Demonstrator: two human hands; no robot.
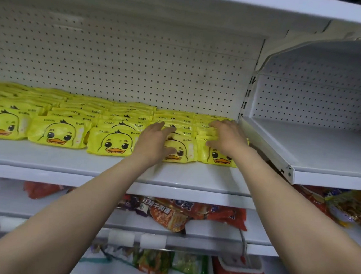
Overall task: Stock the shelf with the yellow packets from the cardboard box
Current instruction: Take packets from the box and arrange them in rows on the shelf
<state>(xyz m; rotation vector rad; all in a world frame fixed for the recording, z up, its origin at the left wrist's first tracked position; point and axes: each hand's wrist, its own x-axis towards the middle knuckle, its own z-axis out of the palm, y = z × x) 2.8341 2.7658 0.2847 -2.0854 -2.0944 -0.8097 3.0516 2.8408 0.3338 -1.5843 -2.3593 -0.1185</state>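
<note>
Both hands lie flat and loose-fingered on the stock, gripping nothing: left hand (pixel 156 140) rests on the front packet (pixel 179 150) of the fourth row, right hand (pixel 227 137) presses on the end row (pixel 215 155) beside the upright. Yellow packets (pixel 60 133) w/ duck faces fill the shelf (pixel 85 163) in rows running back to the pegboard (pixel 126 66). Cardboard box not in view. Best approach, judging by the layout: push w/ flat palms, square the fronts level w/ the neighbouring rows, avoid toppling the leaning packs behind. Noodle packs (pixel 168 216) sit on the shelf below.
</note>
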